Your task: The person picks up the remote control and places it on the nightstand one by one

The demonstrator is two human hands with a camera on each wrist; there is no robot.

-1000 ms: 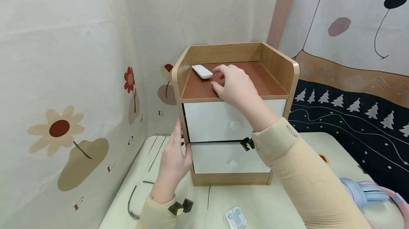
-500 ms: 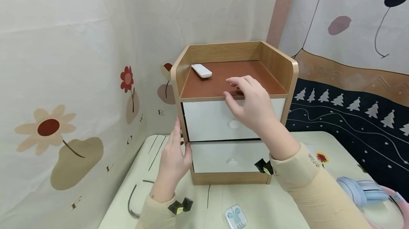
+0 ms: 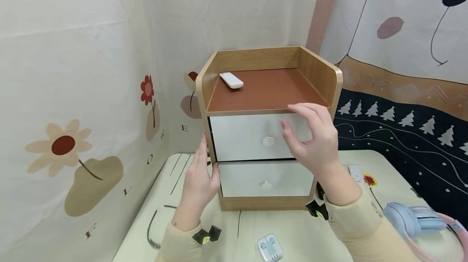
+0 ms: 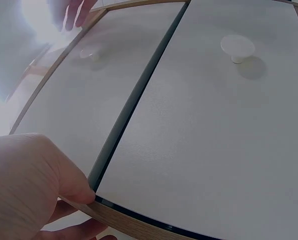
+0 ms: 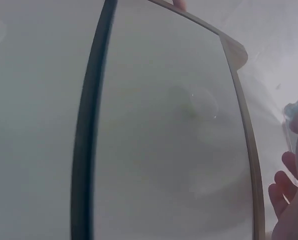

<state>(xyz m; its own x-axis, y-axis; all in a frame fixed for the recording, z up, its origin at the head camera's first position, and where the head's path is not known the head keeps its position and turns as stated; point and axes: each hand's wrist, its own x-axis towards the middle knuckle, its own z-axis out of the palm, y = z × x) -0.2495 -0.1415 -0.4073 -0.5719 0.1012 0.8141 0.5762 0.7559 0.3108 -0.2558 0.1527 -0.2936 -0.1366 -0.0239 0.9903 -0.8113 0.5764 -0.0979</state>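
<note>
A small wooden cabinet (image 3: 263, 204) stands ahead with an upper white drawer (image 3: 237, 138) and a lower white drawer (image 3: 241, 178), each with a round white knob. My left hand (image 3: 199, 185) rests against the cabinet's left side, thumb at the front edge in the left wrist view. In front of the upper drawer's right part is my right hand (image 3: 316, 144), thumb and fingers apart, with nothing visible between them. A white remote control (image 3: 231, 80) lies on the brown top shelf (image 3: 270, 91), at its left. A bluish patch beside the fingers in the right wrist view is unclear.
Earphones in a clear case (image 3: 269, 248) lie in front of the cabinet on the pale surface (image 3: 300, 233). Blue and pink headphones (image 3: 413, 217) are at the right. A white object (image 3: 355, 172) lies partly hidden behind my right arm. Printed fabric hangs at the left and behind.
My right hand has moved from beside the remote control on the top shelf, rightward and down to the front of the upper drawer. The left hand and the remote control have stayed in place.
</note>
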